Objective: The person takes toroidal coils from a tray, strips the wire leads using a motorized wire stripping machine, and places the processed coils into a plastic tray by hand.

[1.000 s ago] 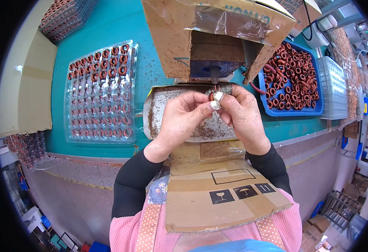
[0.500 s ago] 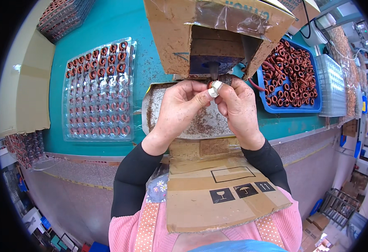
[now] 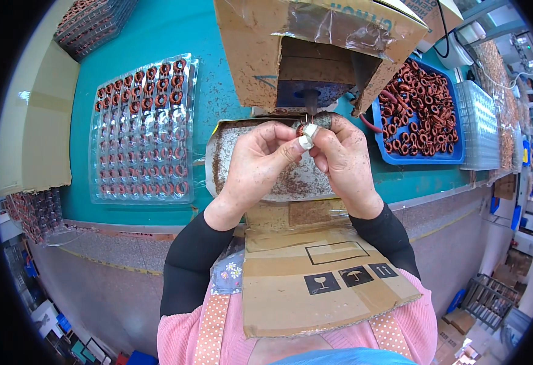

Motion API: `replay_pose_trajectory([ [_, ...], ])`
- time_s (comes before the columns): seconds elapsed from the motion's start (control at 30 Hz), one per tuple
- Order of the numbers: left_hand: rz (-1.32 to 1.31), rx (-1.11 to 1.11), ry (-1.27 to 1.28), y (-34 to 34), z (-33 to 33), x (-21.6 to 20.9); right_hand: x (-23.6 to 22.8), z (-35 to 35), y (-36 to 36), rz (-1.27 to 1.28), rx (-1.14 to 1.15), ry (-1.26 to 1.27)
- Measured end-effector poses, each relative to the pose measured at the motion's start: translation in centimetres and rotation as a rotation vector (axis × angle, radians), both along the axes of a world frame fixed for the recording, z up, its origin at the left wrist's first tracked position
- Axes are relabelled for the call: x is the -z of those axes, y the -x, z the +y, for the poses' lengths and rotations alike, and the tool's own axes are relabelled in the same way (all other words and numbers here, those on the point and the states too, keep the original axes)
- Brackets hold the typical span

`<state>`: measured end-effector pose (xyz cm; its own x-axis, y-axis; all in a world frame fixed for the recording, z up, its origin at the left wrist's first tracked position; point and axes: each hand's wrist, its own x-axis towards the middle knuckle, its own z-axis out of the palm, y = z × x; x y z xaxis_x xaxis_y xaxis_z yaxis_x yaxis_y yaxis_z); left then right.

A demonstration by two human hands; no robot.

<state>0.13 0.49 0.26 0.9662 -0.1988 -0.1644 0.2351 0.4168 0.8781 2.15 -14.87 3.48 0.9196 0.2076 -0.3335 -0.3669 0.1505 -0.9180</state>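
Note:
Between my fingertips is a small copper-wound toroid coil [image 3: 301, 130], its thin wire leads pointing up. My left hand [image 3: 261, 157] pinches it from the left, and my right hand [image 3: 347, 159] closes on it from the right. White tape wraps the thumb tips of both hands. Just beyond the coil, a dark spindle [image 3: 310, 100] protrudes from the opening of a cardboard box [image 3: 248, 55]. Whether the coil touches the spindle I cannot tell. Beneath my hands lies a pale board [image 3: 278, 182] strewn with brown shavings.
To the left, a clear plastic tray [image 3: 111, 198] holds rows of coils. A blue bin [image 3: 421, 159] heaped with loose coils stands right, beside stacked clear trays [image 3: 482, 121]. More filled trays [image 3: 99, 24] are piled at far left. A cardboard flap [image 3: 333, 304] covers my lap.
My hands have drawn the coil slightly left and turned it, so more of its winding and its leads show. The cardboard box appears shifted slightly right.

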Motion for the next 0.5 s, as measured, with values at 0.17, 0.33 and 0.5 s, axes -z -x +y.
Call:
replay_pose_trajectory([
  [0.17, 0.020, -0.022, 0.011, -0.23, -0.17, -0.17, 0.53, 0.23, -0.30, -0.047, 0.022, -0.021],
  [0.33, -0.022, -0.060, -0.046, -0.51, -0.30, -0.19, 0.44, 0.35, -0.56, -0.082, 0.016, -0.002],
  [0.5, -0.054, -0.076, -0.043, -0.12, -0.61, -0.10, 0.79, 0.03, -0.30, -0.059, -0.004, -0.030],
])
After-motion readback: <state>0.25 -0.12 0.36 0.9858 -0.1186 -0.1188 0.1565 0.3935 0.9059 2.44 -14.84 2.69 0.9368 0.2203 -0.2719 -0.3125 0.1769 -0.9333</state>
